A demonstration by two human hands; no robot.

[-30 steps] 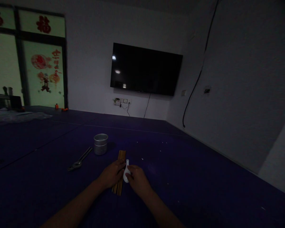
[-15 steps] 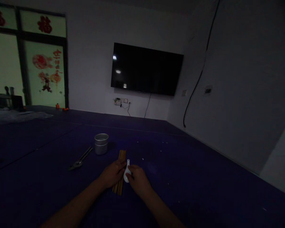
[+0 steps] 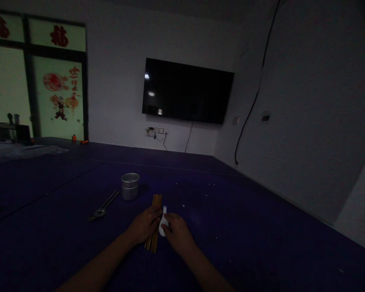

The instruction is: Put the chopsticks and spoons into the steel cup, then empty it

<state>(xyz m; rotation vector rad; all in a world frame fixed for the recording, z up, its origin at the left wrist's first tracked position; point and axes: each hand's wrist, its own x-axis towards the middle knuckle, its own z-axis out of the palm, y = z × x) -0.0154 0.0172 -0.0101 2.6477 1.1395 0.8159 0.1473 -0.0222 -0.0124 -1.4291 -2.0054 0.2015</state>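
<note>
A bundle of several wooden chopsticks (image 3: 157, 200) lies lengthwise on the dark blue surface. My left hand (image 3: 143, 225) lies across the middle of it, fingers closed over the sticks. Just to the right is a white soup spoon (image 3: 162, 224), bowl toward me and handle pointing away. My right hand (image 3: 178, 232) has its thumb and fingers closed on the spoon's right side. Further left stands a silver metal cup (image 3: 130, 190), upright. Beside the cup lie metal spoons (image 3: 102, 209), their handles pointing away; their exact number is hard to make out.
The broad blue surface (image 3: 194, 251) runs back to the wall. White specks dot it on the right. Clear plastic sheeting (image 3: 27, 153) and a dark box-like object (image 3: 12, 132) are at far left. Small orange items (image 3: 74, 138) lie near the door. A television (image 3: 187, 91) hangs ahead.
The whole view has shifted slightly, with everything a little lower in the picture. Both hands keep the same places on the chopsticks and the spoon.
</note>
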